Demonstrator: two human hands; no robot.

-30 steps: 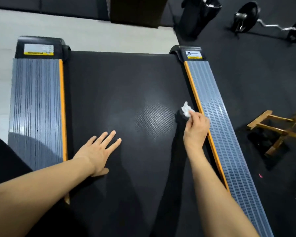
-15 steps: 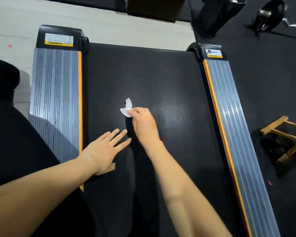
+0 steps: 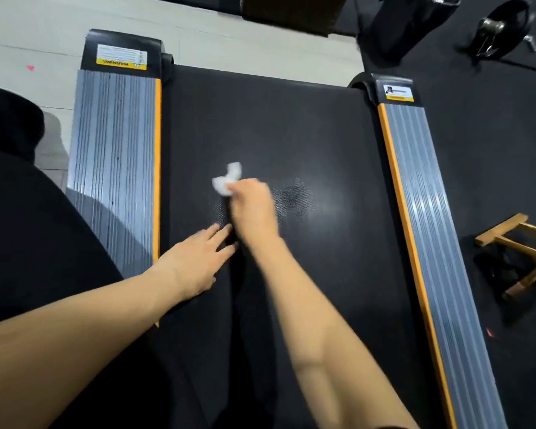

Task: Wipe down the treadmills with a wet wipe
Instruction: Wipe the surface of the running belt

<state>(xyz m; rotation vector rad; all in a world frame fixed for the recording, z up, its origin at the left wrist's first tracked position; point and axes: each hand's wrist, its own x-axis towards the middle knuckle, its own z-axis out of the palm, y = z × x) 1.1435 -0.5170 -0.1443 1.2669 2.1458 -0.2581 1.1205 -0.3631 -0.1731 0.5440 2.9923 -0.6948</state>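
Two hands work the belt (image 3: 291, 125): our right hand (image 3: 252, 205) pinches the wipe (image 3: 226, 181) in its fingers, having swept from the right rail (image 3: 415, 193) to the middle-left, so that strip looks covered. Our left hand (image 3: 195, 261) stays flat, fingers straight. Motion blur hides the grip; the near belt is cut off.

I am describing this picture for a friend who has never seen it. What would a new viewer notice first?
First comes the small crumpled white wet wipe, bright against the wide black textured treadmill belt near its middle, pinched by the right hand. Just below it, the left hand rests flat on the belt with straight fingers. Next, the two grey ribbed side rails with orange edges frame the belt on both sides.
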